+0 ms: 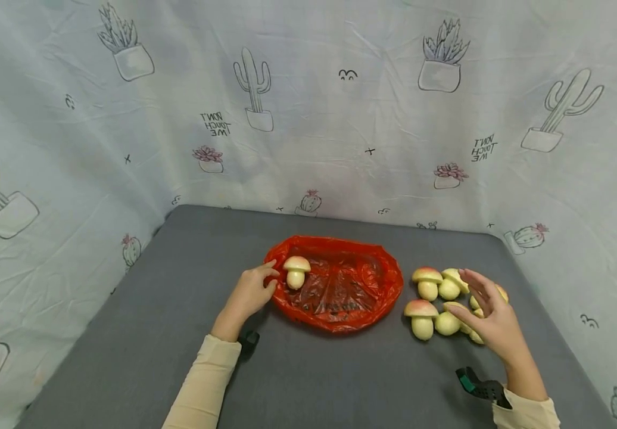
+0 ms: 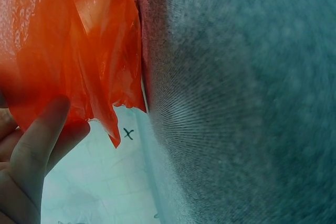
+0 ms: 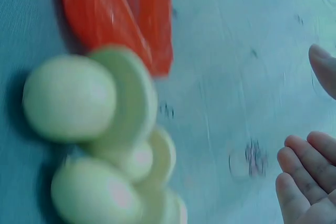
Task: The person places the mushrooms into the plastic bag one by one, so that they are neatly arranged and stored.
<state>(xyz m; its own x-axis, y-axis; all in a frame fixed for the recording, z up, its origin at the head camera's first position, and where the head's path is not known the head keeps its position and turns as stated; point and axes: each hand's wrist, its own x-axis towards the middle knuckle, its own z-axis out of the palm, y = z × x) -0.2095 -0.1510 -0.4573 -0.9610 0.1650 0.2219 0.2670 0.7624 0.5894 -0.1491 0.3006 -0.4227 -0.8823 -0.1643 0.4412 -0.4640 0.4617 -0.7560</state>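
A red plastic bag (image 1: 335,326) lies spread open on the grey table, its rim rolled into a low oval wall. One toy mushroom (image 1: 296,273) with a pinkish-yellow cap is inside, near the left end. At that end my left hand (image 1: 248,295) pinches the bag's rim; the left wrist view shows the thumb (image 2: 39,140) on one side of the red film (image 2: 42,35). My right hand (image 1: 496,328) hovers over a cluster of similar mushrooms (image 1: 422,322), thumb and fingers spread apart, holding nothing. It partly hides several of them.
The grey tabletop (image 1: 340,381) extends around the bag, its far edge meeting a pale curtain (image 1: 308,107) printed with cacti and potted plants. Curtain also hangs along both sides. Black straps (image 1: 482,387) are on the wrists.
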